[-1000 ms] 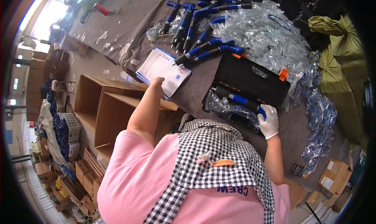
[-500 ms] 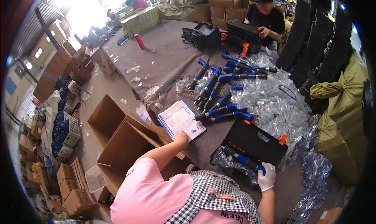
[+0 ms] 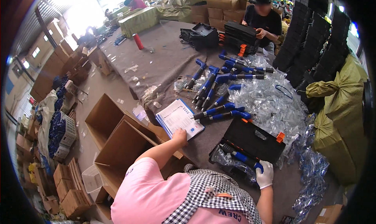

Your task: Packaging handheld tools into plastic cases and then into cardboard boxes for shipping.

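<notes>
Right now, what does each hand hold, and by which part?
Right hand grips the blue tool by its handle end. Left hand rests on the booklet's corner.

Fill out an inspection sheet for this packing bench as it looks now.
Surface: grey table, partly covered.
Job's things: blue-handled tool in a clear bag, lying in the open black case; stack of leaflets.
Clutter: loose blue tools, heap of clear bags, red can.
Hands: right hand, gloved, grips the tool's handle; left hand, bare, rests on the leaflets.
Cables: nothing seen.
Surroundings: open cardboard boxes, stacked black cases, another person at the far end.
</notes>
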### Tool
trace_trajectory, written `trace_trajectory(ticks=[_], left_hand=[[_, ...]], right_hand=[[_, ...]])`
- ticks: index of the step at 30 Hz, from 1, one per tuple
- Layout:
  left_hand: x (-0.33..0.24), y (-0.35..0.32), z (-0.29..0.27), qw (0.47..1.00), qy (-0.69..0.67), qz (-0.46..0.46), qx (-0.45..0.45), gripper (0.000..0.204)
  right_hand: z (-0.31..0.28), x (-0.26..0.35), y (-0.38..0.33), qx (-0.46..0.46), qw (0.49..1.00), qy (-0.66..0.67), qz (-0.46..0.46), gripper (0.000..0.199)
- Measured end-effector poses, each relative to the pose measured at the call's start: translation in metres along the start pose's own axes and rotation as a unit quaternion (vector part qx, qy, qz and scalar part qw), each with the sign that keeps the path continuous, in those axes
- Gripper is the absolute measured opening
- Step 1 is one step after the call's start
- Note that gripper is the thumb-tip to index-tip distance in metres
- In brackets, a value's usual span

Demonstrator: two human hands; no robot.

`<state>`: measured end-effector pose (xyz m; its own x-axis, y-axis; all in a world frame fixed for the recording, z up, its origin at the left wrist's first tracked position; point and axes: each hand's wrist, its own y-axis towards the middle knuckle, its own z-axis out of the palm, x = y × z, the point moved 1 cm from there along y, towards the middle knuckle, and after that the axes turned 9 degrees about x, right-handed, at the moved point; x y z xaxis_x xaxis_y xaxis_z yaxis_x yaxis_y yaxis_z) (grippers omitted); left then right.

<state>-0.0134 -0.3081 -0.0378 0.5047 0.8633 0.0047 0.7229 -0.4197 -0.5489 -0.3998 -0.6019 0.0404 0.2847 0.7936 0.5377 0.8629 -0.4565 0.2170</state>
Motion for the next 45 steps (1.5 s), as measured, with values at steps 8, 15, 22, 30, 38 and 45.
trace_trajectory(ticks=[8, 15, 22, 30, 38, 45], left_hand=[[0.011, 0.009, -0.001, 1.000, -0.006, 0.009, 0.020, 0.067], [-0.005, -0.004, -0.003, 1.000, 0.002, 0.009, 0.014, 0.069], [0.006, 0.008, -0.013, 0.997, 0.051, 0.022, 0.049, 0.066], [0.005, 0.021, -0.029, 0.993, 0.089, 0.054, 0.055, 0.025], [-0.008, 0.006, -0.061, 0.983, 0.147, 0.099, 0.045, 0.019], [0.014, 0.029, -0.045, 0.980, 0.134, 0.136, 0.048, 0.019]], right_hand=[[0.001, -0.003, -0.005, 0.005, 1.000, -0.003, 0.010, 0.033], [0.003, 0.001, -0.007, 0.005, 1.000, -0.004, -0.009, 0.030], [0.002, 0.011, 0.008, 0.008, 1.000, 0.004, -0.025, 0.031], [0.004, 0.025, 0.009, 0.041, 0.999, 0.018, 0.003, 0.034], [0.029, 0.082, 0.045, 0.104, 0.985, 0.112, -0.081, 0.031], [0.045, 0.094, 0.052, 0.136, 0.977, 0.118, -0.111, 0.028]])
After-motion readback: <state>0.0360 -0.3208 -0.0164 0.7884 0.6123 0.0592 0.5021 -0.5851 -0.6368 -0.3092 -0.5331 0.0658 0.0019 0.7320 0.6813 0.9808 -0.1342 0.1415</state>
